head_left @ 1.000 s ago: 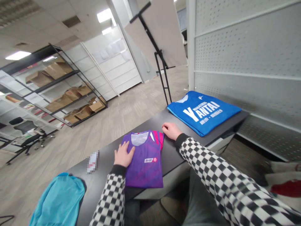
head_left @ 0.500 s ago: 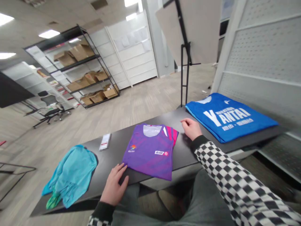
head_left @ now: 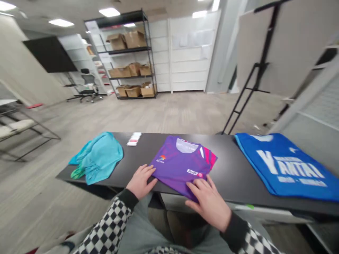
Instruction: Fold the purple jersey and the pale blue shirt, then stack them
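A purple T-shirt [head_left: 174, 164] with pink sleeve trim lies folded on the black table [head_left: 225, 169], its collar facing away from me. My left hand [head_left: 141, 180] rests at its near left corner, fingertips on the fabric edge and thumb apart. Across the near right corner lies my right hand [head_left: 208, 201], fingers stretched out on the cloth. Neither hand grasps anything. To the right is a folded blue T-shirt [head_left: 291, 165] with white lettering. A crumpled light-blue garment [head_left: 104, 158] with a green part lies at the left.
A small white card-like item, blurred out [head_left: 134, 139], lies near the table's far edge. Beyond the table stand a black easel-like stand [head_left: 251, 84] and a shelf rack [head_left: 129, 51] with cardboard boxes. An office chair [head_left: 88, 86] is at the far left.
My right hand has moved from beside the purple T-shirt's far right side to its near right corner, and its fingers have spread. The left stays at its corner. My view has levelled and turned.
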`<state>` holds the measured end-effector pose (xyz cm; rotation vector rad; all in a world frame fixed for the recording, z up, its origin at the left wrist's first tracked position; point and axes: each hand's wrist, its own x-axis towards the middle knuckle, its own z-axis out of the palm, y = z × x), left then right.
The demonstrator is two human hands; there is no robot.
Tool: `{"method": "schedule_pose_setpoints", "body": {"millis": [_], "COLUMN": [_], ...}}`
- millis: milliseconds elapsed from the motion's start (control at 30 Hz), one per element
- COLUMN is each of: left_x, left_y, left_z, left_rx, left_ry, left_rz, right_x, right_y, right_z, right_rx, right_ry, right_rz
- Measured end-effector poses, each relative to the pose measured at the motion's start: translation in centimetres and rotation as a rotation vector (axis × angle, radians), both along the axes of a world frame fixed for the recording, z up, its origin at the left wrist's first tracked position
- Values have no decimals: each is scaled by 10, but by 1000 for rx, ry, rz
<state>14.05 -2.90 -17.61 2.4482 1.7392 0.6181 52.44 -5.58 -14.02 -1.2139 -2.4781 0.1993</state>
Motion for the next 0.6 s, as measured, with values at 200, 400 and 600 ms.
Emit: {"method": "schedule_pose_setpoints", "body": {"millis": [200, 400, 600], "left_x": [27, 38, 21], "left_y": [-45, -57, -43], "left_z": [0, -22, -16], "left_rx": [40, 132, 234], "left_ry": [-125, -94, -73], "left_rz": [-87, -117, -265], "right_x": [64, 102, 101], "right_y": [29, 33, 12], "right_z": [-48, -58, -39], "right_rx": [194, 235, 187], "right_ry": [-66, -14, 45], "right_rz": [30, 136, 106]}}
